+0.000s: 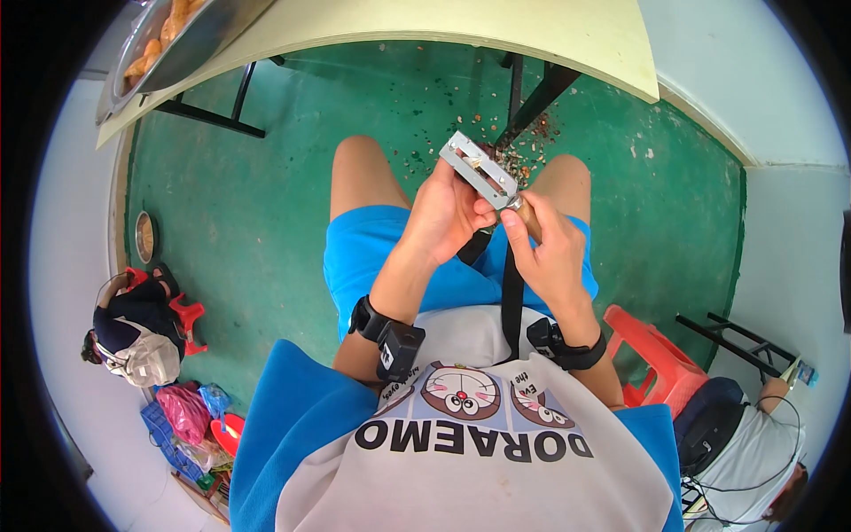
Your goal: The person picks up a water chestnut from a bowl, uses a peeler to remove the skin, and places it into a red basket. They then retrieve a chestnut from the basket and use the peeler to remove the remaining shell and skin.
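Centre frame, above knees: left hand (pixel 448 217) closed round peeler (pixel 479 168). Right hand (pixel 545 253) pinches brown piece (pixel 530 215), possibly root, against blade end. Risk: blade skids, nicks right thumb; piece slips, drops among scraps (pixel 527 142) upper centre.

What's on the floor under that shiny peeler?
Brown peel scraps lie scattered on the green floor beside a black table leg. The left hand holding the peeler, and the right hand, hide the floor right below.
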{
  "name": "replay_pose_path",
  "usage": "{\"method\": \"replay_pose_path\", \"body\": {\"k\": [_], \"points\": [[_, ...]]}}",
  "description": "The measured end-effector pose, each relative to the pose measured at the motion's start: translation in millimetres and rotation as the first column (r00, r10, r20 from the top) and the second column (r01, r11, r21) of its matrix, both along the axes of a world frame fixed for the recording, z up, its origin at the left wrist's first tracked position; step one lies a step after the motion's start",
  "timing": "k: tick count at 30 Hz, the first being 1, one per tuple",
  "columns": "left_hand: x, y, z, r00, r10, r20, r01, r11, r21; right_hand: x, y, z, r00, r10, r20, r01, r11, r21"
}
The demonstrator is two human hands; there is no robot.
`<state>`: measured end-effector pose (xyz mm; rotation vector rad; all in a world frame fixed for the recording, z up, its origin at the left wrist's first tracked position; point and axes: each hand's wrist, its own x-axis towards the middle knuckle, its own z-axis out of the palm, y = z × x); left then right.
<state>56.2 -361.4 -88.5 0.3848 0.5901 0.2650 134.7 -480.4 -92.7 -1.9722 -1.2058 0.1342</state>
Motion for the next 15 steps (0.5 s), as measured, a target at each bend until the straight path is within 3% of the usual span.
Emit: {"method": "replay_pose_path", "body": {"k": [5,10,13,15], "points": [[-0.2,0.9,2.6,0.997,0.029,-0.066,-0.028,0.999,0.019,1.5,0.1,0.6,0.999,0.007,0.045,-0.006,1.000,-0.011],[-1.4,-0.9,-4.6,1.000,0.026,-0.006,-0.026,0.999,-0.042,1.3,0.6,-0.5,0.996,0.012,0.087,-0.009,1.000,-0.028],[-3.4,0.7,-6.8,0.999,0.032,0.026,-0.031,0.999,-0.035,-0.8,0.2,-2.0,0.998,-0.003,0.063,0.007,0.998,-0.059],[-3.3,1.4,-6.0,0.999,0.019,0.042,-0.018,1.000,-0.019,-1.7,0.1,-4.3,0.999,-0.011,-0.042,0.010,0.999,-0.038]]}}
